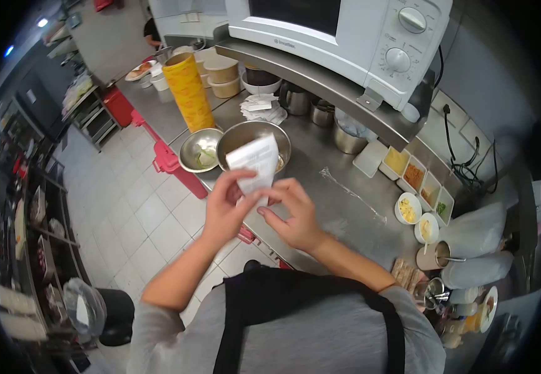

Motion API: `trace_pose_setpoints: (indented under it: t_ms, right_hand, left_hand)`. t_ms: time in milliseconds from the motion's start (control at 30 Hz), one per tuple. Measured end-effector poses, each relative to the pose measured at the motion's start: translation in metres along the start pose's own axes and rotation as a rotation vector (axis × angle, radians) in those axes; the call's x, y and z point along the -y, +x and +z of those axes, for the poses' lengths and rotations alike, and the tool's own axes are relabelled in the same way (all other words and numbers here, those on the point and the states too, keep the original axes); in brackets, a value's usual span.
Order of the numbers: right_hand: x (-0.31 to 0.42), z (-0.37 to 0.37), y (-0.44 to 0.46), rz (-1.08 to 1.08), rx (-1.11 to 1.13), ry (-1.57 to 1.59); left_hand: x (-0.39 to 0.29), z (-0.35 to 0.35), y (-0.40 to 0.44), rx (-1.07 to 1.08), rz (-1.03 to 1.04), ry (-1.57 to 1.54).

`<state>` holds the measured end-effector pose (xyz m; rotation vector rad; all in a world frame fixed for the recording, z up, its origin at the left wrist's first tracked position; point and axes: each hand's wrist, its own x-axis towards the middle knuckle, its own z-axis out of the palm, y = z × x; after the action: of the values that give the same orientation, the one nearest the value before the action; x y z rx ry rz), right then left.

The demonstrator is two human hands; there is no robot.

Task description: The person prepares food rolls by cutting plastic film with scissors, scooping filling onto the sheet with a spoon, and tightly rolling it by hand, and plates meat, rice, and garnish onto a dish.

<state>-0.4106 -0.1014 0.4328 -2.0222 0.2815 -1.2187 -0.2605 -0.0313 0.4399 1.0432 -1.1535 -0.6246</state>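
Note:
My left hand (225, 206) grips a folded white paper slip (255, 159) with printed lines on it, thumb and fingers at its lower left side. Curled against the slip's lower edge are the fingers of my right hand (296, 217), with its thumb a little apart below. The slip is tilted and held up over a large steel bowl (284, 140), hiding much of the bowl's inside. Left of it, a smaller steel bowl (189, 153) has some pale green bits in it. A tall yellow patterned cylinder (189, 93) stands just behind the small bowl.
A microwave (351, 47) sits on a steel shelf (320, 78) above the counter (339, 218). To the right are topping tubs (414, 176) and small white bowls (407, 208). Paper slips (263, 109) lie piled behind the large bowl. A red bin (180, 171) stands beside the counter's left edge.

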Motion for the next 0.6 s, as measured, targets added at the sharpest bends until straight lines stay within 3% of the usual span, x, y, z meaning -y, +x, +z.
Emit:
trace_pose_setpoints:
  t_ms: [33, 67, 133, 167, 200, 233, 267, 333, 367, 400, 467, 600]
  right_hand:
    - [-0.006, 0.003, 0.004, 0.041, -0.046, -0.053]
    - [-0.011, 0.0, 0.006, 0.081, -0.092, -0.108]
    - [-0.025, -0.014, 0.002, 0.134, -0.134, -0.24]
    - [-0.028, -0.021, -0.004, 0.142, -0.189, -0.299]
    - [-0.034, -0.029, -0.016, 0.2, -0.242, -0.376]
    - [-0.035, -0.038, -0.031, 0.29, -0.286, -0.428]
    - [-0.033, -0.046, -0.047, 0.375, -0.354, -0.49]
    - [-0.028, -0.055, -0.087, 0.519, -0.509, -0.589]
    - [-0.024, -0.057, -0.109, 0.57, -0.579, -0.641]
    - [-0.019, -0.057, -0.128, 0.626, -0.643, -0.68]
    - [-0.007, -0.049, -0.158, 0.696, -0.772, -0.775]
    - [0.012, -0.042, -0.195, 0.89, -0.865, -0.852]
  left_hand:
    - [0.001, -0.013, 0.033, 0.057, -0.054, 0.297]
    - [0.029, -0.023, 0.074, 0.079, 0.028, 0.193]
    - [0.062, -0.047, 0.157, 0.15, -0.002, 0.352]
    - [0.086, -0.059, 0.197, 0.225, -0.085, 0.384]
    - [0.129, -0.073, 0.24, 0.289, -0.188, 0.192]
    - [0.141, -0.079, 0.271, 0.317, -0.14, 0.458]
    - [0.187, -0.086, 0.304, 0.303, -0.037, 0.295]
    - [0.246, -0.092, 0.354, 0.257, -0.174, -0.012]
    - [0.261, -0.094, 0.372, 0.264, -0.182, 0.121]
    - [0.261, -0.087, 0.378, 0.113, -0.307, 0.209]
    - [0.307, -0.095, 0.394, 0.062, -0.372, 0.018]
    - [0.354, -0.098, 0.416, 0.146, -0.446, -0.064]
